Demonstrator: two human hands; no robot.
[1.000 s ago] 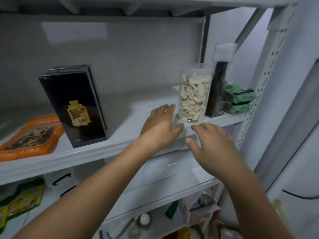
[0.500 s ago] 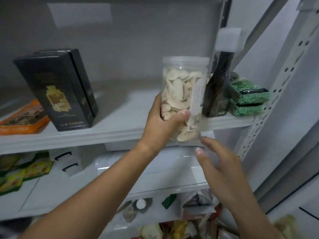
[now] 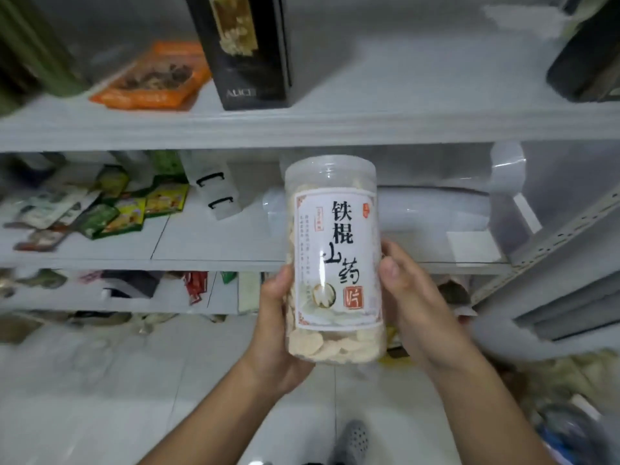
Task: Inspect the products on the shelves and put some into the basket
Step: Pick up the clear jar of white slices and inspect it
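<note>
a clear plastic jar (image 3: 332,260) of pale dried slices was held upright in front of the shelves, clear of them, its white label with large black characters facing the camera. the left hand (image 3: 278,325) gripped its lower left side, thumb laid along the front edge of the jar and fingers wrapped behind, palm under the base. the right hand (image 3: 414,302) held the right side, thumb pressed against the label's edge and the fingers curled round the back, out of sight.

behind the jar, the top shelf (image 3: 369,129) carried a tall black box (image 3: 245,48) with gold print, standing upright, an orange flat packet (image 3: 152,78) lying just to its left, and a dark container (image 3: 585,58) at the far right edge. on the shelf below lay a scatter of green and yellow sachets (image 3: 134,209) at the left, and a white box with two black handles (image 3: 214,193) near the middle. lower down, the tiled floor (image 3: 100,397) showed, with the toe of a grey perforated shoe (image 3: 352,441) at the bottom edge.
</note>
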